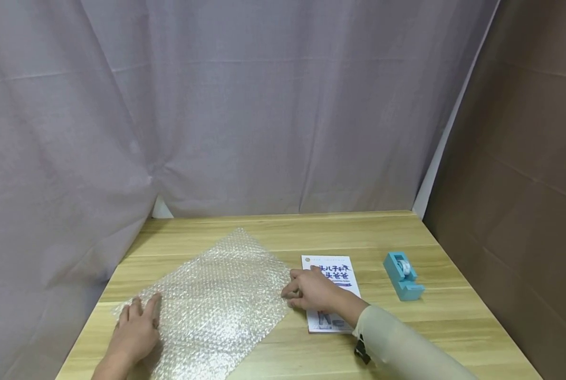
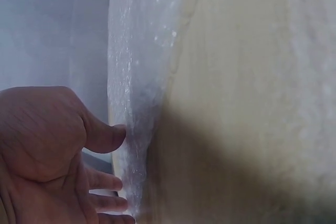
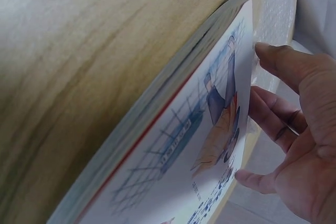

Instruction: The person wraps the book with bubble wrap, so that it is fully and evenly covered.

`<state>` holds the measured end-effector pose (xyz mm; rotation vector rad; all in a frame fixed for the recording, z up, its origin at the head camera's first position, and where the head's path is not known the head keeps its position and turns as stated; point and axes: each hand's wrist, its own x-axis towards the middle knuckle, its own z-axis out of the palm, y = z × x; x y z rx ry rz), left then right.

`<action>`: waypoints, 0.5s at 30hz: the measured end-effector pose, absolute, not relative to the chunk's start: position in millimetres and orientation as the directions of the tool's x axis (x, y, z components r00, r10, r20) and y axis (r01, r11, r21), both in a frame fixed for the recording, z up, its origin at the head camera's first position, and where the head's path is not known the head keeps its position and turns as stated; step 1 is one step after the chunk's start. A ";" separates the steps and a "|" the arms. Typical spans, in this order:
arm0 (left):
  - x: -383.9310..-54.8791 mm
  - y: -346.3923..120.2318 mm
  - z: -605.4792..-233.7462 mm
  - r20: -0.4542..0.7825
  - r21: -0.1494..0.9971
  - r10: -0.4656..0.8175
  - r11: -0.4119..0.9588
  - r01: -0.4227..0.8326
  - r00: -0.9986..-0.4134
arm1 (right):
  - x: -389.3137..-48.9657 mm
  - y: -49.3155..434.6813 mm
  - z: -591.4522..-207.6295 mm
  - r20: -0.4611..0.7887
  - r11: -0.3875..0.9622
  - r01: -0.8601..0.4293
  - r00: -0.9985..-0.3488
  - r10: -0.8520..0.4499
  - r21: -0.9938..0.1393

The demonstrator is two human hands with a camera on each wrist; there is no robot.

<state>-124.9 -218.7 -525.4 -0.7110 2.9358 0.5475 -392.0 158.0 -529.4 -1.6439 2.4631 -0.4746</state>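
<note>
A sheet of clear bubble wrap point(image 1: 216, 301) lies flat on the wooden table, one corner pointing to the back. My left hand point(image 1: 133, 330) is at its left side, the fingers loosely spread with the fingertips on the sheet. In the left wrist view the thumb stands apart from the fingers along the bubble wrap point(image 2: 139, 51). My right hand point(image 1: 313, 290) reaches across a white paperback book point(image 1: 332, 264), fingertips right at the sheet's right corner. The right wrist view shows its thumb and fingers spread beside the book point(image 3: 210, 114), whose middle the hand covers in the head view.
A light-blue tape dispenser point(image 1: 401, 277) with a roll of tape stands to the right of the book. Grey curtain point(image 1: 240, 132) hangs behind the table point(image 1: 368, 232), and a brown panel point(image 1: 515, 184) borders its right side. A small black object point(image 1: 361, 351) shows under the right sleeve.
</note>
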 end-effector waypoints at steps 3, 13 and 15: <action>-125.4 -219.3 -523.3 -0.163 0.331 -0.423 0.828 -0.453 -0.892 | -391.5 159.6 -528.8 0.049 0.355 -0.871 -0.393 -0.918 -0.340; -128.8 -210.5 -514.1 -0.095 0.315 -0.373 0.868 -0.384 -0.923 | -386.8 170.0 -524.7 0.069 0.321 -0.889 -0.361 -0.930 -0.325; -131.2 -206.8 -511.3 -0.060 0.308 -0.359 0.881 -0.360 -0.931 | -385.3 172.5 -523.2 0.073 0.306 -0.890 -0.349 -0.934 -0.339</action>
